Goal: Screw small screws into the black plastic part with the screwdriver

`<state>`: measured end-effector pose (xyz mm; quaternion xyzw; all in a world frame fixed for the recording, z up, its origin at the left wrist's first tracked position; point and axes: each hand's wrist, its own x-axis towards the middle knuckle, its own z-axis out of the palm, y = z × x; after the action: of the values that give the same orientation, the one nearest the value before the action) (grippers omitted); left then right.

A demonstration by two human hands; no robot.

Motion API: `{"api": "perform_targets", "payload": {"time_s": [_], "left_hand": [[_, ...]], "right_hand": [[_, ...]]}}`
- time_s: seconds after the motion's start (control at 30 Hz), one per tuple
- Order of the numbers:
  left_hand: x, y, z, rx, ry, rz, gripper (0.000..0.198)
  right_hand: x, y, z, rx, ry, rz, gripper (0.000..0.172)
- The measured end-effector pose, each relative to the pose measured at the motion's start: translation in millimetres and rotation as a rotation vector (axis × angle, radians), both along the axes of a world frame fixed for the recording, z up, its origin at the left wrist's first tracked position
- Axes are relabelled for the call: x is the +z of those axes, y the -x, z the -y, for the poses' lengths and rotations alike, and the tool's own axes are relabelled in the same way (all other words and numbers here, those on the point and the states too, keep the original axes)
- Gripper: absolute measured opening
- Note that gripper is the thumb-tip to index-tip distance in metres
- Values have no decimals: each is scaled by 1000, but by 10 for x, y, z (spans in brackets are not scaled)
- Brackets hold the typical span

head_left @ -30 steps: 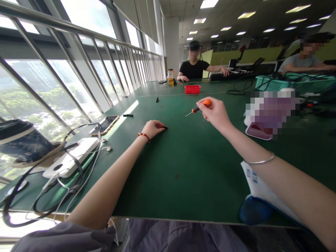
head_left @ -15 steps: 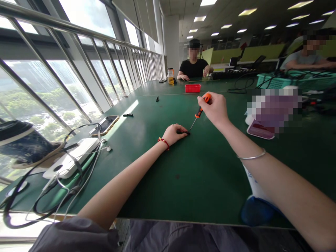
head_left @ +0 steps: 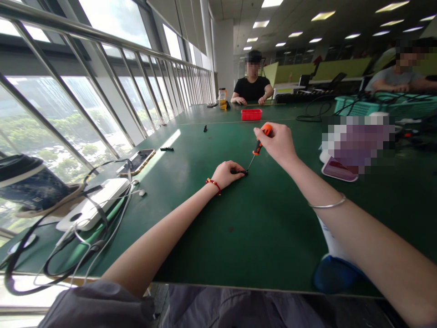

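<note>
My right hand (head_left: pixel 279 142) is closed around the orange and black handle of a screwdriver (head_left: pixel 257 146). The shaft slants down to the left, and its tip meets the right end of a small black part (head_left: pixel 243 172). That part lies on the green table (head_left: pixel 218 255), pinned there by the fingers of my left hand (head_left: pixel 227 175). Much of the black part is hidden under those fingers, so its exact kind does not show.
Two small black pieces (head_left: pixel 167 149) (head_left: pixel 205 129) lie farther back on the left. A red tray (head_left: pixel 251 115) stands near the far end, before a seated person (head_left: pixel 252 84). A phone (head_left: pixel 137 161), a white power bank (head_left: pixel 94 205) and cables occupy the left; a teal basket (head_left: pixel 403 105) sits right.
The screwdriver handle and my right hand have shifted slightly left and down, with the shaft a little steeper. My left hand stays on the black part. The seated person's hand has moved slightly.
</note>
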<state>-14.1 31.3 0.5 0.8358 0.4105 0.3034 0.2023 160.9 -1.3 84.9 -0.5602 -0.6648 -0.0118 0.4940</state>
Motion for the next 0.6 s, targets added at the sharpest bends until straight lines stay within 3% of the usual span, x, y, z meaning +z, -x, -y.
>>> {"api": "perform_targets", "payload": {"time_s": [0.13,0.27,0.5,0.6], "left_hand": [[-9,1,-6,-6,-7,-1,15],[-18,5,-14,-7,-7,2,15],[-10,4,-2,-12,-13,-3,15],[-5,4,2,-9,-9,-4,16]], "right_hand": [[21,-12,-14,20,30,6,36],[73,-16,21,-3,39,54,14],[139,-31,68,-49,35,177,26],[157,-50,52,-30,40,175,19]]}}
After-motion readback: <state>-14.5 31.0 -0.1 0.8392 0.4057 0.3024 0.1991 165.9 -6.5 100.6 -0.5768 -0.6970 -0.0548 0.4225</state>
